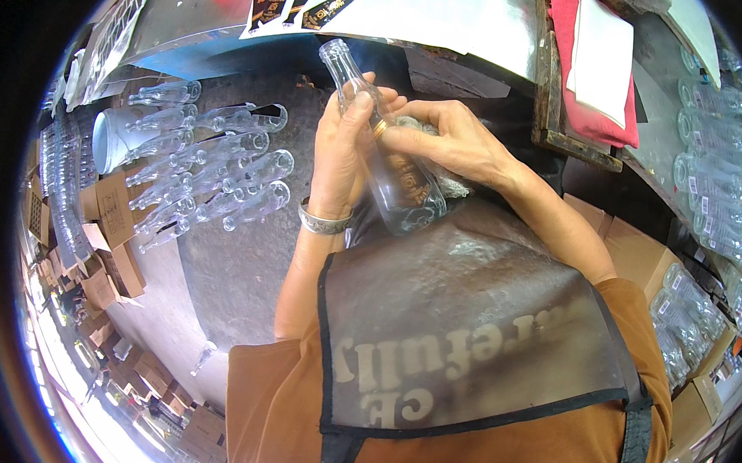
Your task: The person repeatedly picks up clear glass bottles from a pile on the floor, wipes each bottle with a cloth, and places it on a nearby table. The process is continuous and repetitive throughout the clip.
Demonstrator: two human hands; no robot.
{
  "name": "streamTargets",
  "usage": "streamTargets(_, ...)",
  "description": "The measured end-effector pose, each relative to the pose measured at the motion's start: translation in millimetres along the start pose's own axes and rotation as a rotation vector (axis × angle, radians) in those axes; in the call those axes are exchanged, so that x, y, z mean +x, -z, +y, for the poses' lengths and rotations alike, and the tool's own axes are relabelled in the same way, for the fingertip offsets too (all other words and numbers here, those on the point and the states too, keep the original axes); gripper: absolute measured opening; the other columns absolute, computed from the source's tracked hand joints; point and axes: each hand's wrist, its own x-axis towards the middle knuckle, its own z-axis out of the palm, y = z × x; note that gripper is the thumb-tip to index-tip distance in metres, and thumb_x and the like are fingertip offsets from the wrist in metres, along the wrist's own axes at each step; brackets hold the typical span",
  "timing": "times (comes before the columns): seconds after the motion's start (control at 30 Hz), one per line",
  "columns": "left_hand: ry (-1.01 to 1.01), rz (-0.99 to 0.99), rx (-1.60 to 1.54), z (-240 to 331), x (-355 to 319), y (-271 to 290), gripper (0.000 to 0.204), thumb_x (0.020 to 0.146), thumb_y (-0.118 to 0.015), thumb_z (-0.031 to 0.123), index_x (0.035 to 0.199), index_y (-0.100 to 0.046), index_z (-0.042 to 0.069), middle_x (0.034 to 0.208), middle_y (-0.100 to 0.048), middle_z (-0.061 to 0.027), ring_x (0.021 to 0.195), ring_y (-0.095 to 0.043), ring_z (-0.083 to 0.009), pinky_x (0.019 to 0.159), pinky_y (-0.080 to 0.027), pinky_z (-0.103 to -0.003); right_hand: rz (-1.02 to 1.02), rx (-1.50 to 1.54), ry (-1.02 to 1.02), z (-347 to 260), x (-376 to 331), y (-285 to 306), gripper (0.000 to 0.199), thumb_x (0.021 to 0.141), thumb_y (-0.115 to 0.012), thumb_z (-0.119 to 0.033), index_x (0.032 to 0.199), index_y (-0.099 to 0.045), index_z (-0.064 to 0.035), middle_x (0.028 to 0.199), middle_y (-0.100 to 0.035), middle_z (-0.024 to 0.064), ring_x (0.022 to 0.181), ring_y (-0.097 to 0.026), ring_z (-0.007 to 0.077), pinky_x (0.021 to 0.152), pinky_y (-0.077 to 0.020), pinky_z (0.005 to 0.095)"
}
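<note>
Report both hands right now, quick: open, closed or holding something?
Left hand: closed, holding a clear glass bottle around its neck.
Right hand: closed, thumb against the bottle, apparently holding a pale cloth.

white bucket [109, 144]: left | cardboard boxes [115, 211]: both sides | red cloth [564, 26]: under white sheet [602, 64]

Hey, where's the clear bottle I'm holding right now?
In the head view, the clear bottle is upper centre, held in your left hand, with your right hand touching it and its base near the dark apron.
</note>
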Motion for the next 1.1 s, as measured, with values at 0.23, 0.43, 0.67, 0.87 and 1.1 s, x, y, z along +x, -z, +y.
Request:
streamTargets(0.23, -0.025, -0.034, -0.027, -4, -1, 5, 0.053, 0.1, -0.057, 0.03, 0.138, -0.044, -0.004, 0.118, -0.061, -0.0171, 0.112, -0.063, -0.0292, 0.097, -0.053, -0.039, -0.003, 0.055, -0.022, 3, -1, -1, 0.052, 0.089, -0.067, -0.047, 0.109, -0.07, 0.0004, 0.099, -0.072, 0.0101, 0.095, -0.065, 0.0156, 0.088, -0.0491, 0.0319)
streamTargets(0.43, 0.037, -0.02, -0.141, -12, 4, 9, 0.05, 0.1, -0.058, 0.029, 0.136, -0.046, -0.004, 0.116, -0.063, -0.015, 0.107, -0.064, -0.025, 0.096, -0.053, -0.038, 0.271, 0.061, 0.117, 18, -12, 10, 0.044, 0.095, -0.06, -0.029, 0.123, -0.059, 0.005, 0.109, -0.071, 0.0143, 0.101, -0.065, 0.0174, 0.087, -0.0519, 0.0307)
streamTargets(0.67, 0.063, 0.016, -0.118, -8, 3, 6, 0.043, 0.097, -0.062, 0.026, 0.131, -0.05, 0.002, 0.111, -0.062, -0.0098, 0.101, -0.061, -0.0173, 0.091, -0.05, -0.033, 0.208, -0.57, 0.769, -2, -19, -11, 0.031, 0.076, -0.071, -0.001, 0.105, -0.068, -0.0077, 0.11, -0.06, 0.0109, 0.091, -0.066, 0.0269, 0.071, -0.0573, 0.0347)
streamTargets(0.87, 0.08, 0.006, -0.124, -11, 4, 6, 0.041, 0.097, -0.062, 0.025, 0.13, -0.051, 0.002, 0.111, -0.063, -0.0099, 0.101, -0.061, -0.0175, 0.09, -0.05, -0.032, 0.287, -0.562, 0.7, 8, -13, -9, 0.038, 0.077, -0.068, 0.001, 0.114, -0.068, -0.0071, 0.103, -0.058, 0.011, 0.085, -0.065, 0.0279, 0.07, -0.0562, 0.0349)
streamTargets(1.1, 0.087, 0.026, -0.167, -15, 7, 11, 0.045, 0.099, -0.058, 0.027, 0.133, -0.05, -0.002, 0.113, -0.065, -0.0133, 0.102, -0.065, -0.0232, 0.089, -0.055, -0.037, 0.39, -0.416, 0.591, 10, -20, -1, 0.038, 0.078, -0.065, 0.003, 0.114, -0.068, -0.0068, 0.103, -0.063, 0.0131, 0.088, -0.066, 0.0285, 0.072, -0.0561, 0.0352)
